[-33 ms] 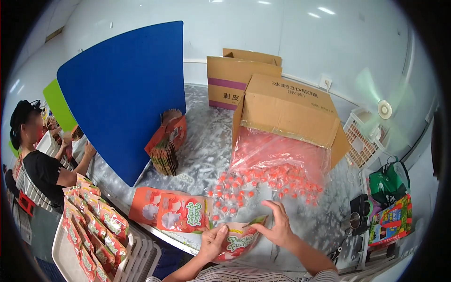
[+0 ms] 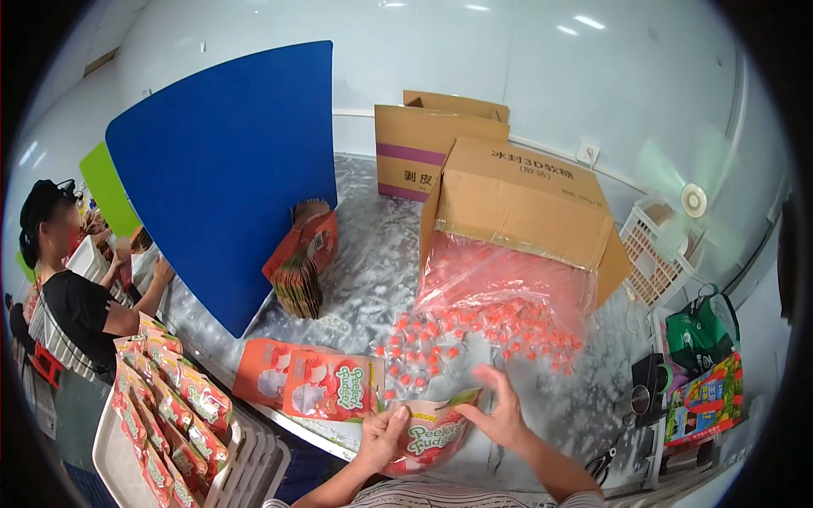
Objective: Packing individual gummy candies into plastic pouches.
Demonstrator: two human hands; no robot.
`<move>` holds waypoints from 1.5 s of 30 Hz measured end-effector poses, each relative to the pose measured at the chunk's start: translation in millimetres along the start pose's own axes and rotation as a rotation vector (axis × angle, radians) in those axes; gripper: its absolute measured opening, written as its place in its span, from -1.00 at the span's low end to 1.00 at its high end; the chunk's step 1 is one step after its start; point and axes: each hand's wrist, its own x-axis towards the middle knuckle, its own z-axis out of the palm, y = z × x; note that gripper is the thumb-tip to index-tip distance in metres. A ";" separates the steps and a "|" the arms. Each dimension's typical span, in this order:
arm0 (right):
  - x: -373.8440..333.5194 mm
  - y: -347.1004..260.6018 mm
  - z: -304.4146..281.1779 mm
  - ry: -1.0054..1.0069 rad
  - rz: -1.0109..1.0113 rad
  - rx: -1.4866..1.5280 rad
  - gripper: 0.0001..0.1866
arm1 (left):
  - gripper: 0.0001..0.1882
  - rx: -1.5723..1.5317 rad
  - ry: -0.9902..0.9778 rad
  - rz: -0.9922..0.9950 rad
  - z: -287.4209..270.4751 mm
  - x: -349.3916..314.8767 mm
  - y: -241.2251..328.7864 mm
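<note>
My left hand (image 2: 384, 433) is closed on the left edge of a red and cream candy pouch (image 2: 436, 438), its thumb across the front. The pouch is held upright and bulges in the middle. At its upper right corner the thumb of my right hand (image 2: 500, 419) touches the edge, while the fingers stand up and apart from it, blurred at the tips. Beyond the pouch, wrapped red candies (image 2: 423, 351) lie loose on the table. Flat red pouches (image 2: 330, 383) overlap to the left of my left hand.
An open cardboard box (image 2: 525, 190) on its side spills a clear bag of candies (image 2: 500, 271). Behind it stands another box (image 2: 406, 135). A blue divider (image 2: 229, 169) rises left, beside stacked pouches (image 2: 296, 284). Filled pouches lie in a white tray (image 2: 110, 449). A co-worker (image 2: 72, 296) works beyond.
The fingertips of my right hand have shifted slightly and blurred. The pouch's front has turned a little and looks fuller. My left hand keeps its hold.
</note>
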 end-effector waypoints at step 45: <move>-29.6 -20.8 2.6 -0.154 0.366 0.534 -0.77 | -0.20 0.611 0.206 0.395 -11.3 -16.3 12.5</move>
